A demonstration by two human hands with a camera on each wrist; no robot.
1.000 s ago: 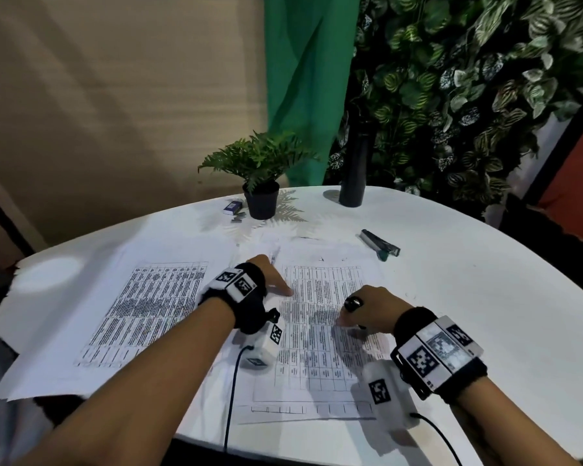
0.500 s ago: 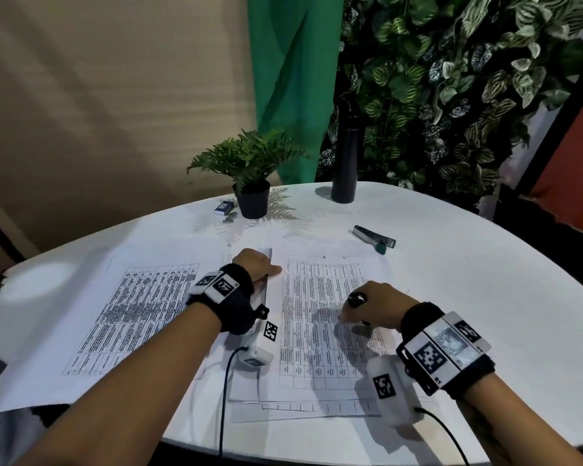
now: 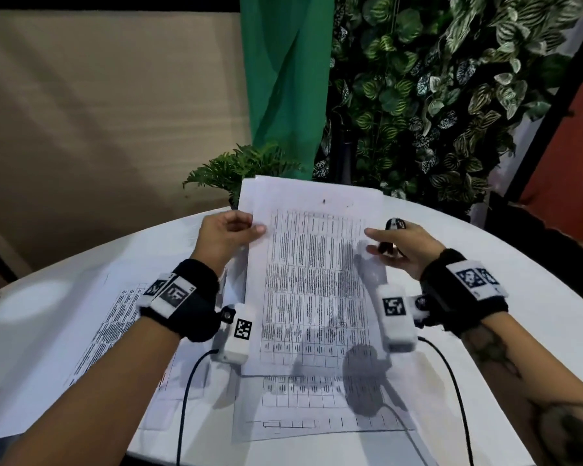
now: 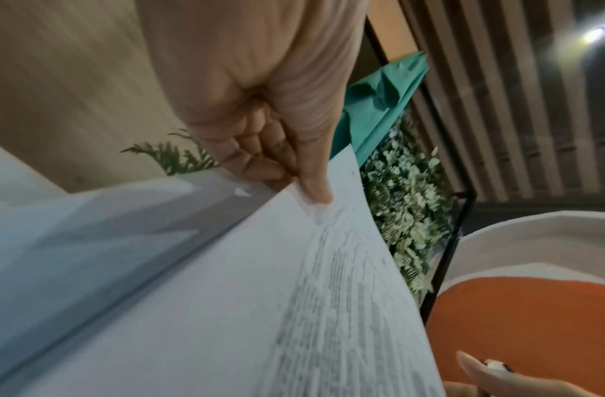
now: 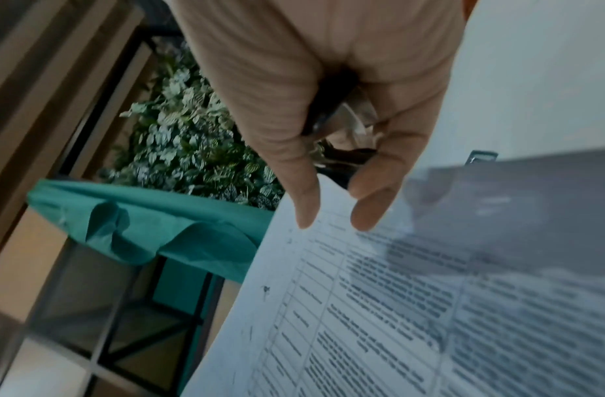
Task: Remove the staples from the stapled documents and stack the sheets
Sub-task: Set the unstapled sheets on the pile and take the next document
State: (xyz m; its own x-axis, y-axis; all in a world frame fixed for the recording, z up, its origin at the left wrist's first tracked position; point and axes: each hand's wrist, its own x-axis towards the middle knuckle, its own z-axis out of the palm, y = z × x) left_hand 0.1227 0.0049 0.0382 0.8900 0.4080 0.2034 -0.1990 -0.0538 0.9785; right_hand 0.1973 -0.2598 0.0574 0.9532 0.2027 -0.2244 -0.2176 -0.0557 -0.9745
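A printed document [image 3: 317, 280] of table sheets is raised off the table, tilted with its top edge away from me. My left hand [image 3: 254, 227] pinches its left edge, thumb on the front [image 4: 316, 193]. My right hand [image 3: 374, 240] holds a small black staple remover [image 3: 386, 247] in its curled fingers. Its thumb and forefinger [image 5: 306, 215] reach onto the right edge of the document [image 5: 430, 309]. Small dark marks show near the top margin [image 3: 323, 200]. Another printed sheet [image 3: 317, 401] lies flat below the raised one.
A further printed sheet [image 3: 115, 324] lies on the white round table [image 3: 502, 297] to the left. A potted fern [image 3: 236, 169] and a dark bottle [image 3: 345, 153] stand behind the raised paper. Leafy wall and green cloth are at the back.
The document lay flat under both hands; my left hand has now lifted it by its left edge. My right hand has come off the page to its right edge.
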